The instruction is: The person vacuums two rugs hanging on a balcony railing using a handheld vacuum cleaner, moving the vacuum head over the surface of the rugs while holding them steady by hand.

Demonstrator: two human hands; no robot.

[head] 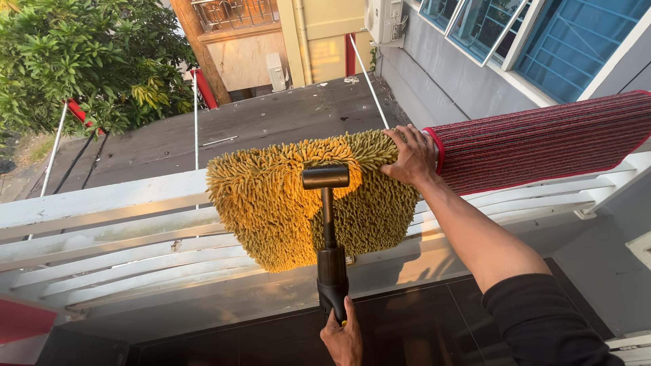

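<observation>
draping yellow shaggy mat [285, 203] over railing [102, 203], right hand [410, 159] gripping edge

Left hand [342, 337] gripping black tool [330, 237]; right hand [411, 157] on shaggy yellow mat [271, 203] over white railing [102, 203].

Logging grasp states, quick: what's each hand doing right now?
Left hand: closed around the black mop handle.
Right hand: gripping the top edge of the yellow mop head draped on the railing.
</observation>
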